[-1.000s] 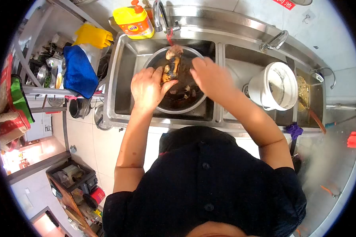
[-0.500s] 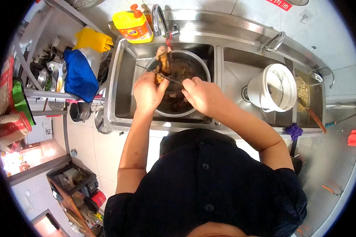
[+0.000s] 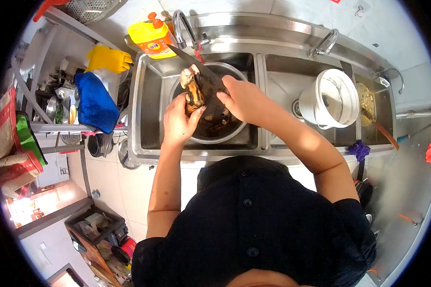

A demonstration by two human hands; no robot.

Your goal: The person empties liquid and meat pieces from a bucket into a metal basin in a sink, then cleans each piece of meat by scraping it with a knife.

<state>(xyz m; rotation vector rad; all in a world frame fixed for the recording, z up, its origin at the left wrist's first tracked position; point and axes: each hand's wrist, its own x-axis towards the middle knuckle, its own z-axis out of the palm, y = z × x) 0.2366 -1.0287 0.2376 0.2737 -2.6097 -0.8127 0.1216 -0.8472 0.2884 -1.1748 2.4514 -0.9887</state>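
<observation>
My left hand (image 3: 178,119) is closed around the lower end of a charred, yellow-and-black piece of meat (image 3: 193,93), which looks like a trotter. A broad dark-bladed knife (image 3: 209,78) is gripped in my right hand (image 3: 244,99); its handle is hidden by the fingers. The blade slants up and left, its tip near the detergent bottle, and passes right beside the meat. Whether it touches the meat I cannot tell. Below both hands, a round metal basin (image 3: 210,141) sits in the left sink with dark water and dark pieces in it.
A yellow detergent bottle (image 3: 153,37) and a faucet (image 3: 181,26) stand behind the left sink (image 3: 146,91). In the middle sink is a white bucket (image 3: 311,103). A blue cloth (image 3: 95,103) and yellow gloves (image 3: 107,58) hang on the rack at left.
The knife has turned from edge-on across the meat to broadside, tip pointing up and left. My right hand has moved up slightly. The left hand still holds the meat, and the view has shifted slightly.
</observation>
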